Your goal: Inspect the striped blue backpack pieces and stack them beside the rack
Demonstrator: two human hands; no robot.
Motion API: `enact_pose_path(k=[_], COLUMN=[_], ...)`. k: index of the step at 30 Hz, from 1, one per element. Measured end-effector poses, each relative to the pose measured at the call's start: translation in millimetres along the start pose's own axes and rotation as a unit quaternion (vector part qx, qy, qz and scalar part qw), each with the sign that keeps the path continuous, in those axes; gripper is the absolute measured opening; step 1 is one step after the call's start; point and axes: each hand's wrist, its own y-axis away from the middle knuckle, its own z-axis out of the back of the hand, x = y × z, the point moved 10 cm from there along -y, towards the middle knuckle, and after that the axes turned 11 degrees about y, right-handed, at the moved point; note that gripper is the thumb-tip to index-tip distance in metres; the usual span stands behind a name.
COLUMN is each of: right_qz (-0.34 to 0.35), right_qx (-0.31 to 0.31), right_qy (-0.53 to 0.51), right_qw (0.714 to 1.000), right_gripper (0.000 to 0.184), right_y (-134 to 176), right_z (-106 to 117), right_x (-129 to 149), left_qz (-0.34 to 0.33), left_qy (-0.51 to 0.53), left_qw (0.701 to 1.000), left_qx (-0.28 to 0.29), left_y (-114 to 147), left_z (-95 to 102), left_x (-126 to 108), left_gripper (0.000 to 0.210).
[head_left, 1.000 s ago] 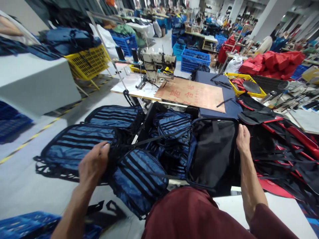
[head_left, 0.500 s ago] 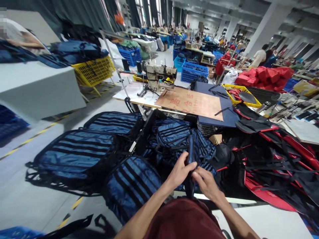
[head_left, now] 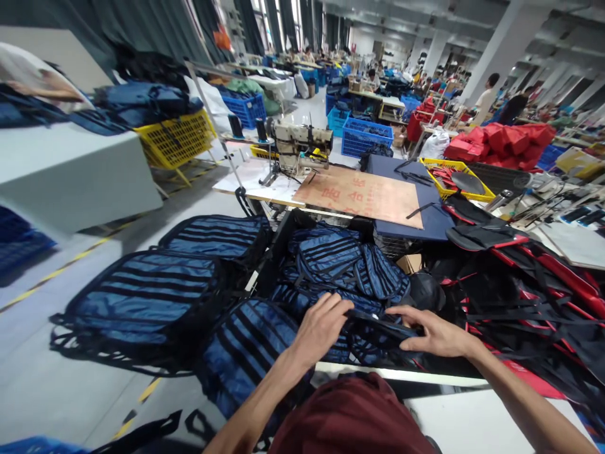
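Dark narrow piece sits directly between the grips, above the pile of blue striped panels and in front of the maroon garment. Long axis runs left-right, right end tipped slightly nearer the body; left hand grasps one end, thumb hidden, and right hand pinches the other, so neither is nearer.
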Motion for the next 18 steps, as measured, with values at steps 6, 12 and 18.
enact_pose_path(k=[6, 12, 18], right_qz=[0.040, -0.005, 0.002], right_qx=[-0.098, -0.305, -0.414], right_qy=[0.056, 0.406, 0.470], right_qw=[0.993, 0.862, 0.779], right_gripper=[0.018, 0.012, 0.029], right_y=[-14, -20, -3], right_z=[0, 36, 79], right_x=[5, -4, 2], left_qz=[-0.063, -0.038, -0.031], left_qy=[-0.249, -0.277, -0.154], left_qw=[0.965, 0.957, 0.978], left_qx=[-0.061, -0.076, -0.136], left_y=[2, -9, -27], left_z=[15.7, 13.9, 45.6], left_x=[38, 61, 54], left_gripper=[0.023, 0.024, 0.023])
